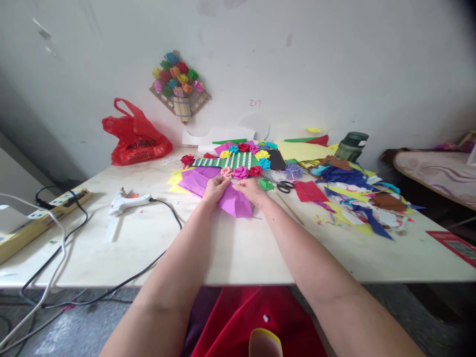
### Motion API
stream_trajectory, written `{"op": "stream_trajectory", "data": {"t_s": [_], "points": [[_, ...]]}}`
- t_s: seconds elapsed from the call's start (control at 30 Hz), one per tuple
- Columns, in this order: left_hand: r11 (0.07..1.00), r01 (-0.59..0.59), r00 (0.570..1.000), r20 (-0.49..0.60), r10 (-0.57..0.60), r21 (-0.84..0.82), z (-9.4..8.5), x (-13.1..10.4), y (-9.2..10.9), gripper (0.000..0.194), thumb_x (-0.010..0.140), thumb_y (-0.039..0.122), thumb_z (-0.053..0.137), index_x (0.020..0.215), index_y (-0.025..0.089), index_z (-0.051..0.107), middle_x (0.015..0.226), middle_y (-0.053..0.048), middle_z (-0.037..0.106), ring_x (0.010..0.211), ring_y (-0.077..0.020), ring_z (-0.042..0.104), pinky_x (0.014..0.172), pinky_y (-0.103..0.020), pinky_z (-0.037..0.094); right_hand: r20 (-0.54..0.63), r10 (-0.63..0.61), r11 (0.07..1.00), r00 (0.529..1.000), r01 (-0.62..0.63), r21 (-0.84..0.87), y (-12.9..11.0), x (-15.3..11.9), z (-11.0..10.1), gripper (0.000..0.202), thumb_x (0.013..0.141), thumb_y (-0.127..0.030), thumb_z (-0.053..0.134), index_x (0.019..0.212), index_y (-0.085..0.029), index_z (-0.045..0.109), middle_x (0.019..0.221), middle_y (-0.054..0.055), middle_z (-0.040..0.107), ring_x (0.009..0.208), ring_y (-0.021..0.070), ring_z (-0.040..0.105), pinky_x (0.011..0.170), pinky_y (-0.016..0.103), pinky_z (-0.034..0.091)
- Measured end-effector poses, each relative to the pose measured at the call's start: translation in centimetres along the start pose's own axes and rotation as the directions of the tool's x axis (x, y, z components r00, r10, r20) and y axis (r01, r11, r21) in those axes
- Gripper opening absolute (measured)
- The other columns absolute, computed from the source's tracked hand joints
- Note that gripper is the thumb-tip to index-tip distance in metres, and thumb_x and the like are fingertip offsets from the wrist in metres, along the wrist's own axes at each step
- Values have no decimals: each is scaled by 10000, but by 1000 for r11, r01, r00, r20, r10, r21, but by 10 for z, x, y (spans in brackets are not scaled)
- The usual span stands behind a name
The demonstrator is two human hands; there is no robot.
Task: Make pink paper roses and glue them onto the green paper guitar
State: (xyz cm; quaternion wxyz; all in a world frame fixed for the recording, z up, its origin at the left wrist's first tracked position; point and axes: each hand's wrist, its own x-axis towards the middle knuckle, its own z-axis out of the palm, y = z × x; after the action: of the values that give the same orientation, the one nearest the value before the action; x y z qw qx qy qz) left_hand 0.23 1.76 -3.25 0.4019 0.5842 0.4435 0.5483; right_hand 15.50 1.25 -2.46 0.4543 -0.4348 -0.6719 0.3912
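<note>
My left hand and my right hand are close together over the table, fingers pinched. Between and below them shows a sheet of purple paper, its lower corner pointing toward me; both hands appear to grip its upper part. Another stretch of violet paper lies to the left of my hands. Just beyond my fingertips is a green and white striped panel bordered with paper flowers, among them a magenta one and a red one. The fingertips hide part of the paper's top edge.
A glue gun with a black cord lies left. Scissors, a wooden stick and a heap of coloured paper scraps lie right. Behind are a red bag and a green bottle; a power strip is far left.
</note>
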Motion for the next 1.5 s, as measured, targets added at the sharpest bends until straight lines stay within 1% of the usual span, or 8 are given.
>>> {"op": "stream_trajectory", "data": {"t_s": [0.27, 0.57, 0.7, 0.83, 0.97, 1.17, 1.33, 1.5], "points": [[999, 40, 998, 45, -39, -27, 1, -3, 6, 485, 622, 612, 677, 654, 143, 559, 556, 11, 539, 481, -84, 441, 442, -204, 315, 28, 7, 1000, 1000, -7, 15, -2, -1, -1, 251, 634, -368, 615, 518, -165, 525, 474, -58, 379, 502, 82, 327, 544, 255, 263], [1000, -1, 999, 47, 1, 7, 0, -1, 5, 451, 623, 575, 693, 631, 145, 558, 552, 14, 528, 493, -84, 438, 440, -198, 317, 70, -1, 998, 998, -3, 63, -5, -3, -3, 385, 644, -501, 626, 528, -173, 461, 505, -64, 328, 528, 79, 283, 537, 253, 199], [999, 0, 998, 60, 2, -41, 3, -2, 8, 437, 599, 556, 717, 634, 149, 563, 569, 12, 544, 505, -90, 462, 458, -201, 345, 60, 6, 999, 998, -8, 37, -1, -2, -3, 362, 643, -474, 627, 521, -173, 468, 498, -65, 320, 519, 77, 279, 531, 251, 210], [1000, 4, 998, 55, -2, -31, 3, -3, 9, 416, 595, 530, 730, 628, 151, 562, 569, 14, 546, 504, -89, 468, 461, -199, 345, 38, -33, 999, 999, 33, 8, 2, 0, -2, 316, 655, -416, 604, 504, -170, 475, 492, -64, 326, 517, 77, 294, 528, 251, 225], [1000, -19, 1000, 17, 19, 20, 3, -3, 8, 415, 601, 527, 728, 614, 151, 551, 548, 22, 527, 494, -86, 454, 451, -194, 326, 24, -16, 1000, 1000, 16, -2, -1, -1, 0, 312, 658, -428, 605, 524, -161, 516, 480, -65, 347, 504, 73, 307, 518, 247, 232], [1000, -23, 997, -74, 21, -15, 2, -1, 8, 439, 608, 556, 713, 624, 157, 531, 536, 31, 508, 479, -79, 434, 438, -189, 313, 34, 82, 992, 996, -85, 93, -5, -3, -3, 378, 602, -503, 668, 532, -159, 529, 474, -54, 422, 486, 75, 355, 503, 241, 275], [999, 6, 986, -169, 2, 51, 2, 0, 8, 421, 652, 551, 683, 626, 166, 514, 498, 49, 445, 425, -63, 359, 389, -186, 237, -36, 90, 995, 995, -89, 36, -4, -3, -6, 346, 595, -473, 668, 528, -162, 530, 433, -71, 385, 448, 61, 300, 461, 231, 215], [997, 2, 979, -204, 13, 71, 2, 0, 7, 390, 667, 500, 688, 593, 175, 485, 501, 45, 439, 431, -68, 353, 391, -192, 233, -34, 92, 994, 995, -90, 68, -6, -2, -5, 326, 568, -463, 672, 572, -149, 583, 467, -55, 450, 465, 74, 352, 463, 234, 252]]}}
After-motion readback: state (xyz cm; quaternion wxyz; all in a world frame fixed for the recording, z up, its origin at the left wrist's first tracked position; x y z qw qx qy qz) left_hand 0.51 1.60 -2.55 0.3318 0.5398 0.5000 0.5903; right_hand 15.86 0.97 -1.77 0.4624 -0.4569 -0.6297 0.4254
